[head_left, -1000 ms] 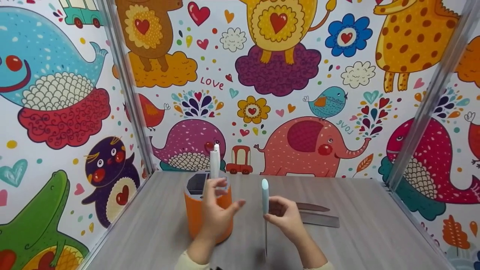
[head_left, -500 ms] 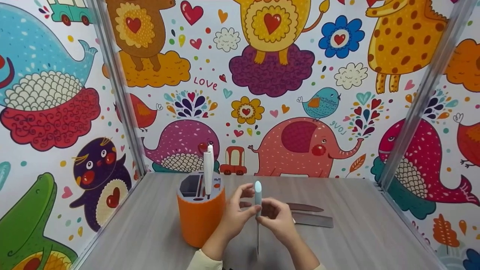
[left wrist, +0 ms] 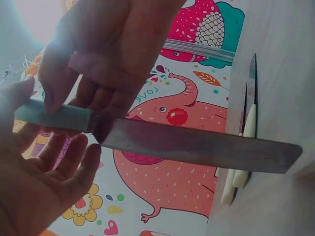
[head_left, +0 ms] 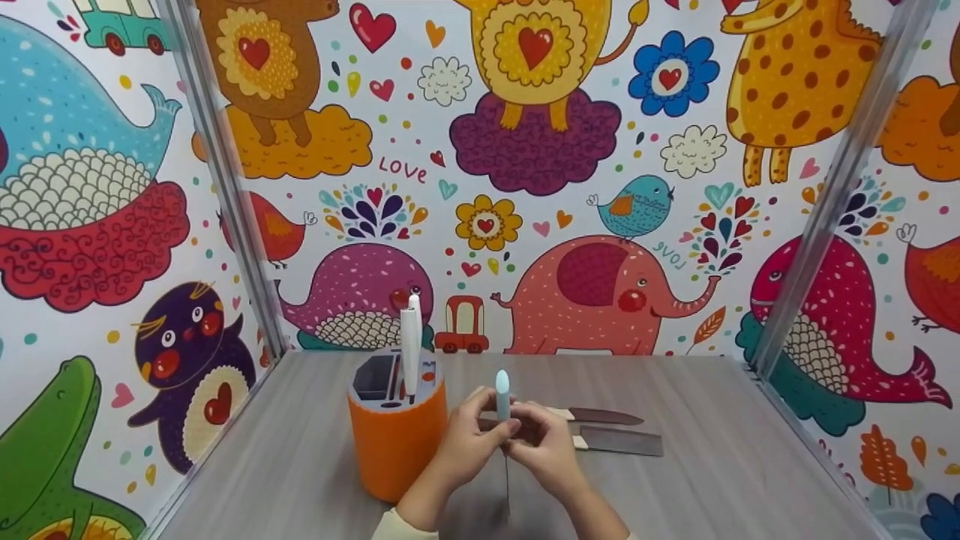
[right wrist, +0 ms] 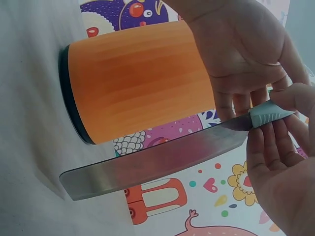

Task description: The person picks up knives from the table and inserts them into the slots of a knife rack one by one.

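Observation:
Upright with its blade down, a knife [left wrist: 197, 145] with a pale blue handle is held in front of the body. My left hand [head_left: 469, 439] pinches its handle from the left side. From the other side, my right hand [head_left: 544, 442] grips the handle too, thumb against it. The long blade ends in a squared-off tip, seen whole in the right wrist view. To the left stands an orange knife block [head_left: 397, 450] with a grey slotted top. White handles [head_left: 410, 349] stick up from its slots.
Behind the right hand, a pointed knife [head_left: 611, 416] and a cleaver [head_left: 622, 441], both with cream handles, lie on the wood-grain table [head_left: 720, 480]. Patterned panels [head_left: 480, 150] with metal corner posts [head_left: 814, 195] enclose the back and sides.
My left hand has moved right, from in front of the knife block to the knife's handle, and now grips it. The right hand has kept its hold. The head view has shifted slightly.

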Available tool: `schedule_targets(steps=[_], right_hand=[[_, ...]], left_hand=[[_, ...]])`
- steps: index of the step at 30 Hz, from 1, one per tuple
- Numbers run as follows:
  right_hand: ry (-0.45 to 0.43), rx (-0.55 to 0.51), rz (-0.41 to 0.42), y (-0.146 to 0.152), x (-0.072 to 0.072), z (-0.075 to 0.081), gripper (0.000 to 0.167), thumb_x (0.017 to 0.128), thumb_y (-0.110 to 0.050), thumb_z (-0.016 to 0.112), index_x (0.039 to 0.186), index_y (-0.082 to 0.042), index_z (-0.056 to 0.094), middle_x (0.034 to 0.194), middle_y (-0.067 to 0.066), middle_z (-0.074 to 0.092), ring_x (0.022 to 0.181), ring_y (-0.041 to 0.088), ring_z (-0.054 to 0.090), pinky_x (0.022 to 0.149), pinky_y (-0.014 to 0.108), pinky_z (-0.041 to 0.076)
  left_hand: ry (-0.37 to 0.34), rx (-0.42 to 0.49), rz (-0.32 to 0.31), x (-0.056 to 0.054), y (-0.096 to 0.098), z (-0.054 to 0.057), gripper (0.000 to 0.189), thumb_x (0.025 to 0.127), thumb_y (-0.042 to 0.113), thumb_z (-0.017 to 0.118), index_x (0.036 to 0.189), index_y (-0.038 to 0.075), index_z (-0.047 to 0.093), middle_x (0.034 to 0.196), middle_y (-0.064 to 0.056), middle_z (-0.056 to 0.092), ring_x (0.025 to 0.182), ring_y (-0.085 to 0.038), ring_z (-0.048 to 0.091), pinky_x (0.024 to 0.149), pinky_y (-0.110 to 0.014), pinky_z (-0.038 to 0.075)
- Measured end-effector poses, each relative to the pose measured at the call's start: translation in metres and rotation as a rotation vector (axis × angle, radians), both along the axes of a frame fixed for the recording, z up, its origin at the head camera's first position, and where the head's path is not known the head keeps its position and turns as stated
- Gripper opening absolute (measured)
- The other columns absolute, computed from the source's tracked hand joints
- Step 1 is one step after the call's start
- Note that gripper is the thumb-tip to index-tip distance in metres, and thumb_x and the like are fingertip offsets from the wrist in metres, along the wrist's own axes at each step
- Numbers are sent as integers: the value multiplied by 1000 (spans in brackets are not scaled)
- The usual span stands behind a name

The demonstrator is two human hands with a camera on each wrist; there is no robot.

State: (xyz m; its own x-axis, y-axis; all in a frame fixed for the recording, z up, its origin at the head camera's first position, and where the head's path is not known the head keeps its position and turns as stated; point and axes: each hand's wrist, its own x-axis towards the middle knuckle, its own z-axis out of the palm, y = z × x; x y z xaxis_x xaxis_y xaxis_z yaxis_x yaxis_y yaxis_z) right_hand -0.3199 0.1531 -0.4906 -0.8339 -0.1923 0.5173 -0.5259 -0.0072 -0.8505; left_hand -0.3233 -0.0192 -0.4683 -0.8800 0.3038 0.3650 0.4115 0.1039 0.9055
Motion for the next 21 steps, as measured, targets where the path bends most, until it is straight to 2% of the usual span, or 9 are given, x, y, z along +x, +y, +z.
schedule_targets(steps=[4, 9, 11, 16, 21], right_hand=[[-4, 3, -1, -3, 1, 0, 32, 87, 7, 79, 118, 5, 73, 107, 12, 74, 95, 11, 75, 86, 28, 66], [-11, 10, 5, -5, 1, 1, 33, 88, 2, 81, 120, 7, 72, 112, 24, 73, 99, 12, 76, 89, 30, 65], [-19, 11, 2, -4, 1, 1, 32, 90, -1, 82, 120, 5, 73, 114, 23, 74, 99, 13, 77, 89, 32, 66], [-40, 16, -23, -2, 1, 3, 30, 91, -7, 83, 120, -1, 75, 110, 12, 76, 97, 16, 76, 89, 33, 66], [-23, 18, -33, -1, 1, 3, 30, 91, -5, 83, 119, 0, 74, 108, 8, 76, 95, 13, 76, 88, 31, 66]], left_hand=[[8, -13, 19, 0, -3, 3, 33, 102, 33, 72, 130, 16, 67, 126, -9, 70, 114, -26, 72, 97, -37, 64], [-9, -19, 31, 1, -7, 4, 35, 102, 35, 73, 129, 14, 66, 123, -7, 73, 112, -25, 71, 98, -35, 63], [-13, -15, 34, 1, -6, 5, 36, 102, 35, 72, 130, 13, 66, 122, -6, 73, 112, -24, 70, 98, -36, 63], [-3, -19, 41, 3, -4, 6, 37, 104, 36, 70, 132, 12, 65, 126, -5, 73, 115, -24, 68, 102, -39, 62], [17, -56, 59, 6, -3, 11, 37, 105, 36, 69, 133, 13, 65, 128, -6, 71, 117, -24, 69, 101, -39, 62]])
